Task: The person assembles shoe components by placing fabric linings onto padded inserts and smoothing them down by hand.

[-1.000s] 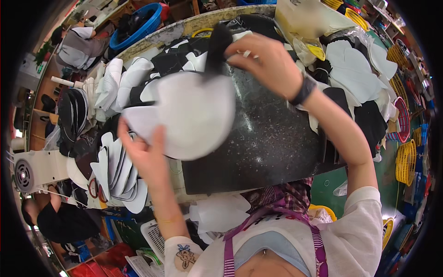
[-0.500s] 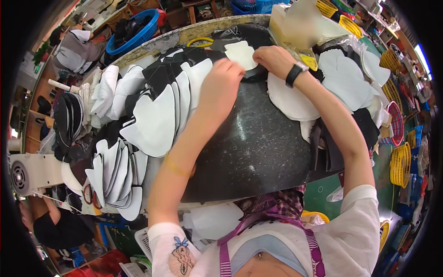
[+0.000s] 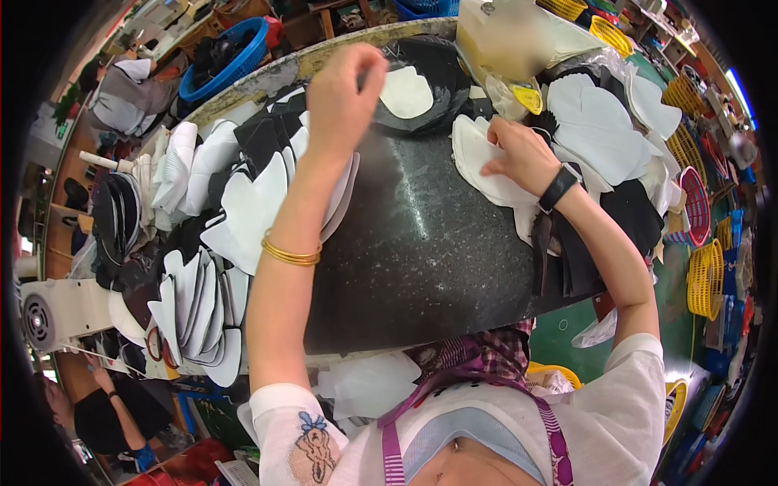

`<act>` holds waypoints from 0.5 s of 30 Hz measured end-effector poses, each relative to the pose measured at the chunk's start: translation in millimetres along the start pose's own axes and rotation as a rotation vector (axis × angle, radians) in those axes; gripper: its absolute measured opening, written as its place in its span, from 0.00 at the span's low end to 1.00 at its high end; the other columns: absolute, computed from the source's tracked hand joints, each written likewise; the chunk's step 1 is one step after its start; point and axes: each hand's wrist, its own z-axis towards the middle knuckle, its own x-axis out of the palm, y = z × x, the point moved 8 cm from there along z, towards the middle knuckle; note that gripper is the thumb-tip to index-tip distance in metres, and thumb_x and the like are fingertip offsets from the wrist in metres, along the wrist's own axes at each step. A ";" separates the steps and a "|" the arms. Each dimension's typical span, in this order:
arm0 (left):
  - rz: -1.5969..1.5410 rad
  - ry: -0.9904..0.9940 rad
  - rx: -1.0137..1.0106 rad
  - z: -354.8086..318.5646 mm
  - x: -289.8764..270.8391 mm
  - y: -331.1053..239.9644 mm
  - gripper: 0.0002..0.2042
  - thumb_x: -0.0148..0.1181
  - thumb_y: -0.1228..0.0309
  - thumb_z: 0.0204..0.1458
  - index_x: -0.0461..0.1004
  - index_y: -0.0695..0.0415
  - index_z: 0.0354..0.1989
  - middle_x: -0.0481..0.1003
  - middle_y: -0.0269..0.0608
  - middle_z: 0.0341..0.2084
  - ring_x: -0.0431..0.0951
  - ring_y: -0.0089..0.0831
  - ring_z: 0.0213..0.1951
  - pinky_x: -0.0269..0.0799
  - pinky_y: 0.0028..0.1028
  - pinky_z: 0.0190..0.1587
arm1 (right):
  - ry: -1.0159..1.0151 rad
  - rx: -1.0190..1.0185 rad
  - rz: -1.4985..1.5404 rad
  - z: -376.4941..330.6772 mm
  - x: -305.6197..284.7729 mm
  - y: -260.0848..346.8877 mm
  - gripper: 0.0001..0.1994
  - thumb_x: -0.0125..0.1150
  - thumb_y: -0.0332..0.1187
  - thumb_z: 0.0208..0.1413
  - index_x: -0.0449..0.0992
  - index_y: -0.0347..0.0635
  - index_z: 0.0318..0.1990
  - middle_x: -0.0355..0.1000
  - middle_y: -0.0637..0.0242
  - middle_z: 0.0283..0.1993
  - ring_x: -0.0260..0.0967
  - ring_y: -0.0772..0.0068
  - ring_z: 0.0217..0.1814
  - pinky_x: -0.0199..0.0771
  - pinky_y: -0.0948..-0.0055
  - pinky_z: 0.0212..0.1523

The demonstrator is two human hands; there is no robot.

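Left hand [image 3: 347,97] half-curled — right hand [image 3: 523,158] half-open on white pieces [image 3: 480,180]

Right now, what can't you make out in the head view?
All in the head view:
- White stack at left: middle hidden by the left forearm.
- Whether the right hand grips the white pieces: the hand covers the contact.
- Cream container: partly behind a blurred patch.
- Top-centre blue basket: cut off by the top edge.

One wide camera on the head looks down, from near, at the table [image 3: 389,267] in the frame's middle.
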 end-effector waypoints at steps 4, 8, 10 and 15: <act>0.140 0.365 -0.023 -46.2 63.5 27.3 0.12 0.65 0.66 0.41 0.73 0.59 0.30 0.75 0.43 0.36 0.72 0.43 0.43 0.66 0.34 0.48 | -0.116 -0.095 -0.041 4.9 -1.6 17.3 0.22 0.71 0.31 0.35 0.62 0.38 0.36 0.64 0.52 0.35 0.65 0.47 0.41 0.65 0.59 0.40; 0.074 0.436 -0.190 -56.0 77.6 49.4 0.10 0.65 0.66 0.40 0.74 0.59 0.24 0.75 0.42 0.31 0.74 0.43 0.40 0.68 0.34 0.43 | -0.130 0.008 -0.073 -6.8 -5.3 14.0 0.24 0.71 0.30 0.35 0.63 0.38 0.39 0.66 0.50 0.37 0.65 0.46 0.42 0.66 0.59 0.41; -0.012 0.463 -0.315 -49.9 72.8 58.1 0.10 0.65 0.67 0.41 0.73 0.60 0.23 0.75 0.43 0.31 0.74 0.44 0.38 0.69 0.34 0.42 | -0.121 -0.011 0.013 -10.7 -5.9 13.2 0.24 0.71 0.31 0.36 0.64 0.37 0.41 0.68 0.49 0.37 0.67 0.47 0.42 0.66 0.59 0.40; 0.006 0.272 -0.386 -49.8 42.1 83.1 0.08 0.59 0.68 0.48 0.72 0.61 0.29 0.74 0.49 0.30 0.74 0.46 0.37 0.68 0.35 0.40 | -0.044 -0.071 0.145 -1.7 -6.4 17.7 0.21 0.72 0.33 0.35 0.69 0.33 0.35 0.70 0.47 0.30 0.69 0.47 0.36 0.67 0.60 0.36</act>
